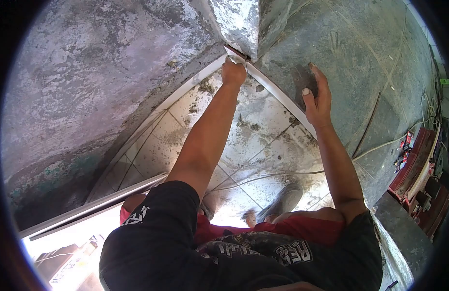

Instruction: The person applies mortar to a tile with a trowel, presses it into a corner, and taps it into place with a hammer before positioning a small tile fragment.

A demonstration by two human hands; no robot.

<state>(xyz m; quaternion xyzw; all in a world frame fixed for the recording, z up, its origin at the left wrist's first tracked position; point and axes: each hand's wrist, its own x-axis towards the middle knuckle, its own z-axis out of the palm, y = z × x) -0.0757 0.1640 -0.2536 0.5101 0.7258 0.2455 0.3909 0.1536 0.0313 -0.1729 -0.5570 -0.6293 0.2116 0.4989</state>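
My left hand [233, 72] reaches into the corner where two walls meet. Its fingers are closed at a small white piece [232, 52] with a dark reddish edge, leaning in the corner; the fingertips are partly hidden. White skirting strips run along the foot of the left wall [193, 82] and the right wall [275, 91]. My right hand [320, 99] is held out by the right wall, thumb and fingers apart, with nothing in it. A dark shadow or smudge shows on the wall beside it.
The white tiled floor [263, 131] is smeared with dirt and crumbs. A pale cable [277, 173] crosses it near my shoes [282, 200] and runs up to the right. Reddish furniture with clutter [418, 165] stands at far right. A long pale bar [98, 208] lies lower left.
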